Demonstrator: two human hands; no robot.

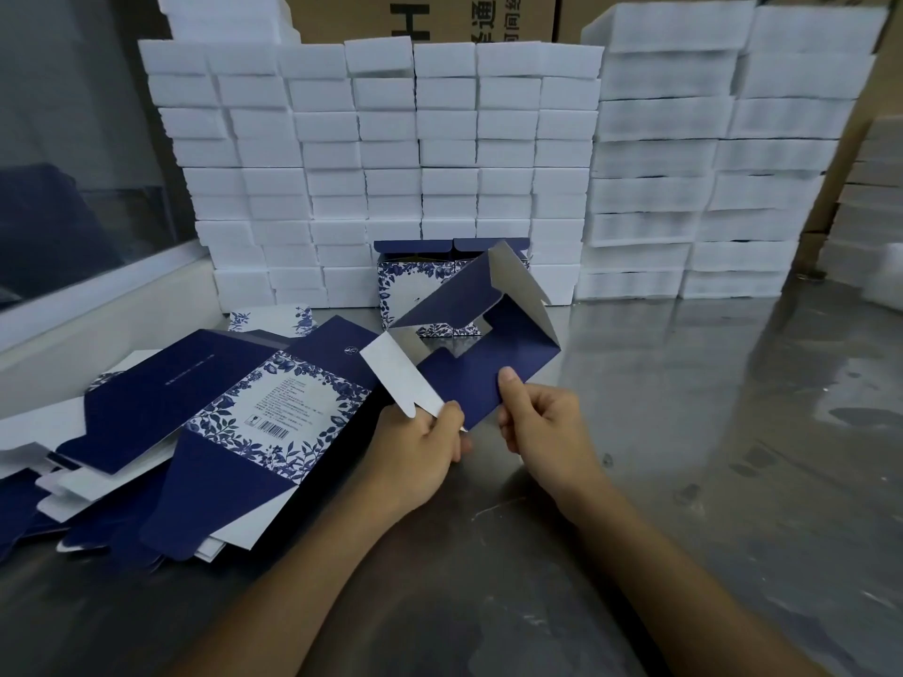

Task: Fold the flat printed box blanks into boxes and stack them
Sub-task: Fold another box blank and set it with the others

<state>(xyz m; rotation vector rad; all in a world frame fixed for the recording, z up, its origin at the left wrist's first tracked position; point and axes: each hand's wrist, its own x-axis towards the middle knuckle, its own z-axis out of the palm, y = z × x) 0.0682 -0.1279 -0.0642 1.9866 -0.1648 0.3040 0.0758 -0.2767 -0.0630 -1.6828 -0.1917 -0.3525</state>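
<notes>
Steel table (708,432), white foam blocks (391,153) behind

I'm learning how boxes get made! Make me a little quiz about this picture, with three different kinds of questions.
1. True or false: both hands are holding the same half-folded blue box blank.
2. Where is the pile of flat blanks? A) beside the left hand B) beside the right hand C) on top of the white blocks
3. Fill in: the finished boxes stand at the back of the metal table, right in front of the white ____.

Key: 1. True. 2. A. 3. Blocks.
</notes>
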